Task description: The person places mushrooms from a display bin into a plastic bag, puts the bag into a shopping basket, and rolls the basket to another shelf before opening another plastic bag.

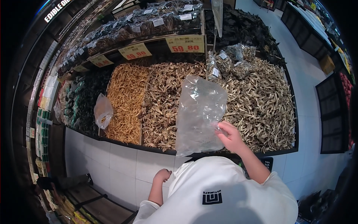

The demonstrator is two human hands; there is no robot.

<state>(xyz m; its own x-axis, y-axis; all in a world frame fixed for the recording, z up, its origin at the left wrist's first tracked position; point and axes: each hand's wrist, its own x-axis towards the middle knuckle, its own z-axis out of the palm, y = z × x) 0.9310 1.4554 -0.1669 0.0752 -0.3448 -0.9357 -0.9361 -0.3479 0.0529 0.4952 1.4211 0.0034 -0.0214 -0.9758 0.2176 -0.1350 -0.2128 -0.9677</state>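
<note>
My right hand (230,137) pinches the right edge of a clear plastic bag (200,114) between thumb and fingers. The bag hangs wide and flat, and no contents show in it. Behind and under it spreads a bin of loose dried mushrooms (165,103); paler, greyish dried mushroom strips (260,109) fill the section to its right. Low beside my body, above the floor, is my left hand (163,175), its fingers curled in and nothing showing from them.
Small filled plastic bags (235,60) lie atop the right section. Orange-yellow dried strips (125,103), probably daylily buds, fill a section leftward, with another plastic bag (103,110) at its edge. Packaged dried goods (156,22) line a raised shelf behind price signs (186,44). Someone's leg (75,180) shows lower left.
</note>
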